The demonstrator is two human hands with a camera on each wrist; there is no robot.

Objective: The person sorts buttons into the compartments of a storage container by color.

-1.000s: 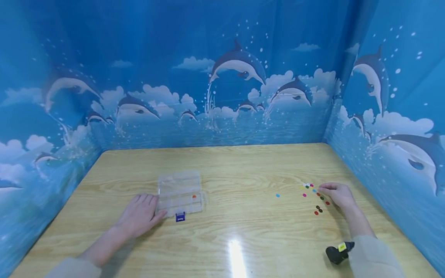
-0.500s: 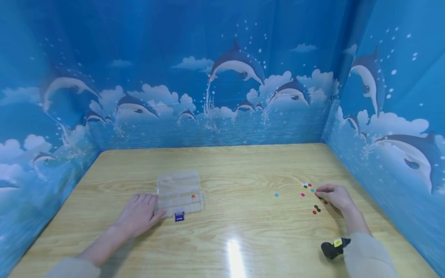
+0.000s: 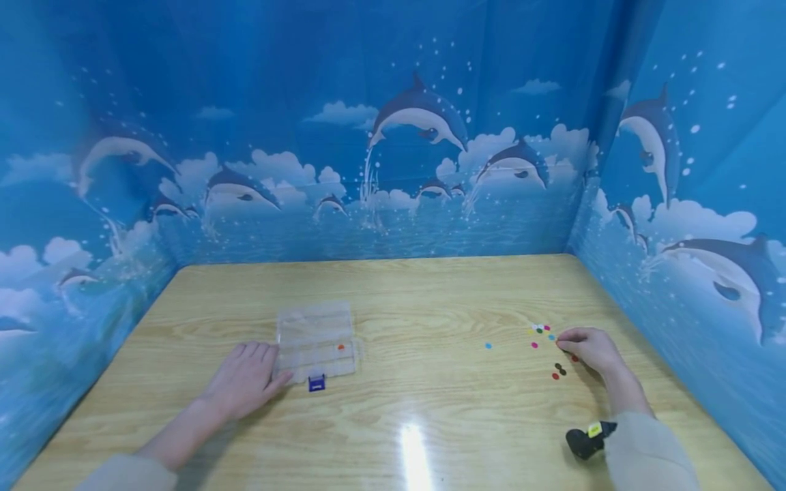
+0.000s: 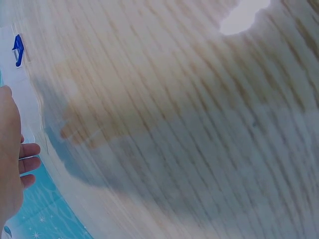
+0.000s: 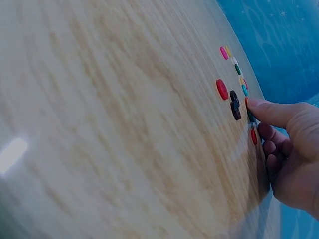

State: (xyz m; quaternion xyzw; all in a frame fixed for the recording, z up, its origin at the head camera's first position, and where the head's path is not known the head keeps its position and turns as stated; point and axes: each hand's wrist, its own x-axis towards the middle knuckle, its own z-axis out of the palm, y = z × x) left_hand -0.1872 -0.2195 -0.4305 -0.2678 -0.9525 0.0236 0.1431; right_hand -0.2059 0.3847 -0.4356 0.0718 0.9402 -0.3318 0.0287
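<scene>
My left hand [image 3: 242, 382] lies against the left side of a clear compartment box [image 3: 316, 320], its thumb at the front corner. The box's lid is up, a blue latch [image 3: 316, 383] sticks out in front, and one orange button [image 3: 340, 347] is in a compartment. At the right, my right hand [image 3: 592, 349] pinches a small orange-red button [image 5: 246, 101] between thumb and forefinger, low at the table; the fingers mostly hide it. Around it lie loose buttons: a light blue one [image 3: 551, 337], red [image 5: 222, 89], dark [image 5: 235, 110] and pink [image 3: 535, 345].
One blue button [image 3: 488, 346] lies apart, between the box and the other buttons. A black object with a yellow label [image 3: 586, 442] is by the right sleeve. Dolphin-printed blue curtains [image 3: 381, 225] border the wooden table [image 3: 417, 293] at the back and sides.
My right hand has moved slightly down and left onto the orange-red button, covering it and a dark green button beside it. The left hand stays at the box.
</scene>
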